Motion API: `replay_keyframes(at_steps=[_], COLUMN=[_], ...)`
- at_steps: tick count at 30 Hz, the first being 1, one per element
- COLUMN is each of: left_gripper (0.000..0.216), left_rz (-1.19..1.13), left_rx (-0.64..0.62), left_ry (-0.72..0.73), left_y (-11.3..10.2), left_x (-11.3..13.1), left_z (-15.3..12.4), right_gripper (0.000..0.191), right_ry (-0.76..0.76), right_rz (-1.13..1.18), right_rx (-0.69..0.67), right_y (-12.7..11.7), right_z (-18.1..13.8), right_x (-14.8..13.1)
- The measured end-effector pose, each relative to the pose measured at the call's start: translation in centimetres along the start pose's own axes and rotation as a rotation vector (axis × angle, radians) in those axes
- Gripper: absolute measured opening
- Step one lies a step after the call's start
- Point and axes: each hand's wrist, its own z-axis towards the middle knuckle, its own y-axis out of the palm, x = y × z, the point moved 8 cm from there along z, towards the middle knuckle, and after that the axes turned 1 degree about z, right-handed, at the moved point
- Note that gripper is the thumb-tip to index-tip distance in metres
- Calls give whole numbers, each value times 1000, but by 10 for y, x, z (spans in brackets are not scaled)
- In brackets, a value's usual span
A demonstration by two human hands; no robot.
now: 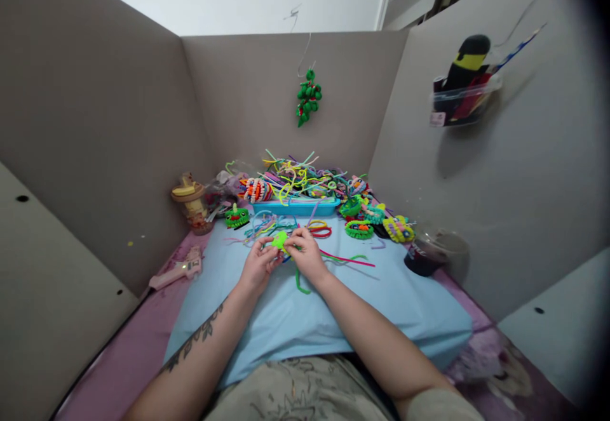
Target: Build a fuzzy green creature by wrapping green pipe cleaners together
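Note:
Between my two hands, over the middle of the blue cloth, is a small bright-green fuzzy piece (279,240) that looks made of pipe cleaner. My left hand (260,261) has its fingers closed on the left side of it. From the right, my right hand (305,253) pinches its edge. Its exact shape is partly hidden by my fingers. Loose pipe cleaners lie around my hands: a red one (350,258) to the right, a green one (300,282) below, and a tangle of blue and purple ones (267,225) behind.
A blue tray (295,208) heaped with pipe cleaners stands at the back. Finished fuzzy pieces (359,230) sit to its right, a green one (236,216) to its left. A pink glue gun (178,273) lies left; a dark cup (422,257) stands right. Grey panels (286,65) surround the table.

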Motion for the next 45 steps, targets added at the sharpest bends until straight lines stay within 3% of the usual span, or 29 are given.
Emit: replay_keyframes(at_steps=[28,39,45], left_gripper=[51,48,51], left_rz=[27,84,17], left_rx=[29,10,38], left_ry=[51,72,68], left_y=[-3,-1,-2], left_x=[2,2,5], left_z=[1,-1,0], right_gripper=[12,14,12], right_ry=[-8,-6,-57], right_rz=[27,38,-25], right_rx=[29,-20,-24], right_y=[-3,1,-1], right_z=[1,0,1], right_x=[-14,-4,-13])
